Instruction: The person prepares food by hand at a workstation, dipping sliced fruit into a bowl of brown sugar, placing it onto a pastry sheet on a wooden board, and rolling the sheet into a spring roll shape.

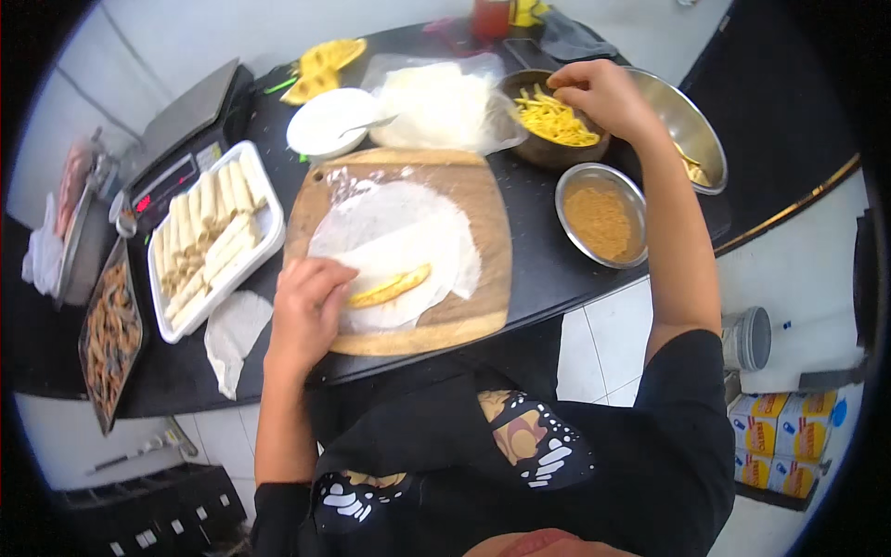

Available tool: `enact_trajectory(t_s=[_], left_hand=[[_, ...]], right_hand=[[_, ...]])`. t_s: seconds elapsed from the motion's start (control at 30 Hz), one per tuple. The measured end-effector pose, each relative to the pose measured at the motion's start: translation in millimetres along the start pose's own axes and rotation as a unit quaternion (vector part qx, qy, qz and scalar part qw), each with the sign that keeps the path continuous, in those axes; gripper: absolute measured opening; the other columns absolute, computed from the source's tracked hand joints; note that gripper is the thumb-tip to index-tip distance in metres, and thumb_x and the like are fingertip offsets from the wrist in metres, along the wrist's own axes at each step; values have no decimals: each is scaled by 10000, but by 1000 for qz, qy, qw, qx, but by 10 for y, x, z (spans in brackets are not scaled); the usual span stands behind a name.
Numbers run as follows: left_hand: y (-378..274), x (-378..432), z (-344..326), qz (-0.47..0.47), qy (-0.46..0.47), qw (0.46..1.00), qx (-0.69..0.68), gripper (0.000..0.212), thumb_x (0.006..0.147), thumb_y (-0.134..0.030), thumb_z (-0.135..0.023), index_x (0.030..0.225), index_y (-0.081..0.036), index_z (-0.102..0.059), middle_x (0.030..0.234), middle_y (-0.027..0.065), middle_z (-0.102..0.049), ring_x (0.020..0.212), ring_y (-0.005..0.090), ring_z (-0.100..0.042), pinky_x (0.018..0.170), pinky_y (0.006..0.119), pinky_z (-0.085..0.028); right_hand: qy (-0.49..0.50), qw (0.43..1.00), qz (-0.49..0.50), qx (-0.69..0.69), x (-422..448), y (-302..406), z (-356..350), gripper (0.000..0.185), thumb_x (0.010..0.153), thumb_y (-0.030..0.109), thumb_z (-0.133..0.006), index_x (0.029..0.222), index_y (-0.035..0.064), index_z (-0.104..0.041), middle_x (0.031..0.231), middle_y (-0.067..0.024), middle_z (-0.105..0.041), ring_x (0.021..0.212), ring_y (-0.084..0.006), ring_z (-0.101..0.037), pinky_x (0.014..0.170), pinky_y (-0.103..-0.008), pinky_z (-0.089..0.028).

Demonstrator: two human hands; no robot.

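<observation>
My left hand rests at the left edge of a round spring roll wrapper, its fingers at the near end of a banana slice. Whether they grip the slice or only touch it is not clear. Several thin wrappers overlap on the wooden cutting board. My right hand reaches over a dark bowl of yellow fruit strips, fingertips bent down at its far rim. What lies between those fingers is hidden. Brown sugar fills a small metal bowl below my right forearm.
Rolled pieces fill a white tray at left, beside a digital scale. Behind the board are a white bowl, bagged wrappers and cut jackfruit. A steel bowl stands right.
</observation>
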State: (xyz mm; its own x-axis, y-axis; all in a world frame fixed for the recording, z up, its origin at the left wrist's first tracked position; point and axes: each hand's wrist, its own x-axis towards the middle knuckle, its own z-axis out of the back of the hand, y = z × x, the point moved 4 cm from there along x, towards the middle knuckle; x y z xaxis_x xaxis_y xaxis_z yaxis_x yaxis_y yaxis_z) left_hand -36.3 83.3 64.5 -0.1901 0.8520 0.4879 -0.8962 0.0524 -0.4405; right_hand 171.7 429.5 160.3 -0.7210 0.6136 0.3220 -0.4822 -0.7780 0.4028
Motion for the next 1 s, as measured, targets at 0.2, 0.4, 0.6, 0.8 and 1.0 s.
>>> enact_trajectory(t_s=[0.2,0.4,0.6,0.8,1.0], left_hand=[[23,-59,85,59,-14,998,-1,160,755,16,-676,896,-54,-703,891,84,-657,861,287,-584,791,378,-436],[26,-104,120,57,-17,998,0,150,760,10,-676,896,-51,-698,885,85,-655,847,288,-584,783,372,-434],[58,-51,163,57,-12,998,-25,156,762,16,-668,899,-51,-699,882,98,-662,847,296,-595,786,373,-442],[39,90,36,1,-10,1000,-21,153,773,6,-672,912,-50,-703,889,100,-670,860,305,-619,783,381,-471],[-100,191,-11,91,-9,980,-177,179,814,-61,-713,985,-13,-689,916,75,-695,889,178,-639,826,308,-490]], right_hand=[[183,968,-125,-117,393,-612,-533,259,725,150,-725,957,35,-737,880,-155,-726,807,-265,-699,734,-345,-550],[187,972,-94,-108,511,-988,-974,225,697,82,-734,916,34,-741,759,-118,-703,624,-193,-675,592,-329,-557],[117,967,-165,155,389,-866,-373,154,785,72,-701,917,-4,-728,707,-41,-661,563,-106,-604,513,-253,-496],[144,978,-51,140,-108,422,-270,166,837,68,-684,978,-4,-734,696,4,-627,588,-58,-517,528,-221,-413],[174,964,148,137,-648,1433,-1001,202,783,75,-705,969,-3,-722,817,-133,-687,737,-226,-643,686,-316,-492]])
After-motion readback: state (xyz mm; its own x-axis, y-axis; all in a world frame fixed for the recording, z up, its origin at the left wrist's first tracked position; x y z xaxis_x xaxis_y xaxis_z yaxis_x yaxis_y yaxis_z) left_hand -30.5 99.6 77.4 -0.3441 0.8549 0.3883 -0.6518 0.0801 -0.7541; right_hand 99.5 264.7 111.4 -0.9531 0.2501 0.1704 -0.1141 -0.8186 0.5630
